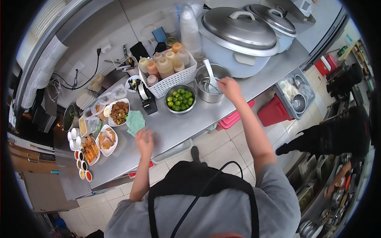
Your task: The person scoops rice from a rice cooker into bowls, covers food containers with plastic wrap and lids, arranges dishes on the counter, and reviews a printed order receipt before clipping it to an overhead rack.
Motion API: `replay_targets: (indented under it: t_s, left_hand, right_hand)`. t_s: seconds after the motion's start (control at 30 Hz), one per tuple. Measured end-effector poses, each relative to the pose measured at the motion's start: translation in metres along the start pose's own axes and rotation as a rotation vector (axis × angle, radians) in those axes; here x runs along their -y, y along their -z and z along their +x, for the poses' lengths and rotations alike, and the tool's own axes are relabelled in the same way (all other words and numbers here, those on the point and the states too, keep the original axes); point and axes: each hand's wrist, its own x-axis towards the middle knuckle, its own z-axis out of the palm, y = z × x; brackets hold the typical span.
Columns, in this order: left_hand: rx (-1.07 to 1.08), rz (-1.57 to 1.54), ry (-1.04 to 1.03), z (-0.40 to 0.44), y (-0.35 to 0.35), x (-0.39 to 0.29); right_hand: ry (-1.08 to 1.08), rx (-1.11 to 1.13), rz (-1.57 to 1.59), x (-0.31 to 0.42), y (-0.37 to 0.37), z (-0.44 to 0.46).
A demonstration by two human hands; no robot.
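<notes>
My left hand (144, 142) hovers at the counter's front edge, close to a crumpled green cloth (135, 121), fingers loosely apart with nothing visible in them. Over the right rim of a metal pot (207, 95), my right hand (230, 89) has its fingers drawn together; whatever they may grip is hidden. A white rice paddle (209, 70) and a metal utensil lean inside that pot. Left of it sits a metal bowl of green limes (180, 99). Beyond the cloth lie a white dish of chopped brown meat (119, 112) and a dish of sliced meat (106, 140).
A white basket (174, 82) of squeeze bottles stands behind the limes, beside a tape dispenser (148, 102). Large lidded cookers (242, 37) occupy the back right. Sauce cups (82, 164) line the left end. Another person (337, 133) stands at the right; a grey tub (295, 93) sits below.
</notes>
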Motion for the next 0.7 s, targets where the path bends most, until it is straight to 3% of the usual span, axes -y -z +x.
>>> replay_targets:
  t_s: [0.07, 0.2, 0.27, 0.3, 0.33, 0.43, 0.47, 0.5, 0.53, 0.6, 0.67, 0.7]
  left_hand:
    - [0.02, -0.15, -0.105, 0.028, -0.018, -0.039]
    - [0.074, -0.427, -0.238, 0.088, -0.049, -0.103]
    - [0.147, -0.515, -0.321, 0.112, -0.073, -0.125]
    - [0.28, -0.613, -0.24, 0.122, -0.088, -0.138]
    - [0.41, -0.558, -0.196, 0.133, -0.097, -0.155]
    - [0.404, -0.26, -0.452, 0.157, -0.163, -0.171]
    - [0.406, -0.262, -0.455, 0.167, -0.174, -0.18]
    - [0.575, -0.059, -0.384, 0.176, -0.184, -0.188]
    - [0.739, 0.147, -0.307, 0.184, -0.193, -0.193]
    - [0.824, 0.174, -0.26, 0.2, -0.209, -0.199]
    - [0.906, 0.202, -0.212, 0.209, -0.219, -0.202]
    - [1.055, 0.257, -0.161, 0.213, -0.219, -0.205]
  right_hand:
    - [0.029, 0.331, -0.255, 0.002, -0.026, 0.019]
    - [0.088, 0.465, -0.535, -0.003, -0.039, 0.062]
    - [0.423, 0.346, -0.778, -0.003, -0.041, 0.079]
    - [0.462, 0.453, -0.943, 0.004, -0.038, 0.083]
    - [0.456, 0.459, -0.942, 0.005, -0.042, 0.084]
    - [0.32, 0.609, -1.055, -0.007, -0.057, 0.091]
    - [0.179, 0.588, -0.961, -0.023, -0.072, 0.097]
    - [0.042, 0.566, -0.865, -0.034, -0.081, 0.101]
    - [0.038, 0.569, -0.865, -0.032, -0.079, 0.098]
    - [0.158, 0.451, -1.088, -0.027, -0.073, 0.094]
    - [0.219, 0.478, -1.15, -0.019, -0.065, 0.093]
    - [0.282, 0.501, -1.213, -0.015, -0.059, 0.093]
